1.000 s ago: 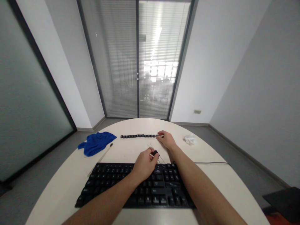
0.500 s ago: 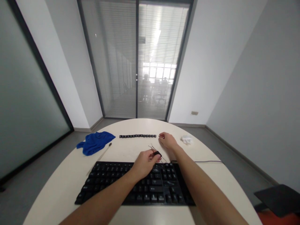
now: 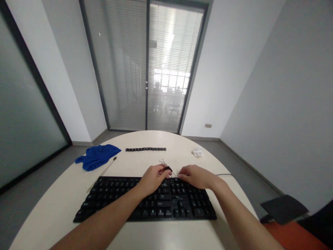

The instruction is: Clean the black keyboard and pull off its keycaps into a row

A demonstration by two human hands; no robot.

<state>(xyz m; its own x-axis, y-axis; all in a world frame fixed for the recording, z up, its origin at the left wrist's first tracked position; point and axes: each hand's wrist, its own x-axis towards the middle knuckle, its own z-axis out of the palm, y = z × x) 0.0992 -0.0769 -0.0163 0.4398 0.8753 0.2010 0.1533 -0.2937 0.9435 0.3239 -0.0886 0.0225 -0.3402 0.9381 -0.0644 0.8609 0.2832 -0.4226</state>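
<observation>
A black full-size keyboard (image 3: 163,203) lies across the near part of the round table. My left hand (image 3: 151,178) is closed on a wire keycap puller with a black grip (image 3: 168,168), held over the keyboard's back edge. Its thin wire prongs stick out on both sides of the grip. My right hand (image 3: 194,175) is over the keyboard's upper right corner, its fingers bent and their tips slightly apart, close to the puller's right-hand wires. Nothing shows between those fingers. Beyond the hands, several small black keycaps (image 3: 145,149) stand in one row.
A crumpled blue cloth (image 3: 99,156) lies at the left, with a thin brush (image 3: 108,166) beside it. Crumpled white tissue (image 3: 197,152) is at the right. A cable (image 3: 224,174) runs off the right table edge. A chair (image 3: 284,208) stands at lower right.
My right hand has come back from the right end of the keycap row to the keyboard's upper right corner. My left hand still holds the puller. The view has shifted slightly.
</observation>
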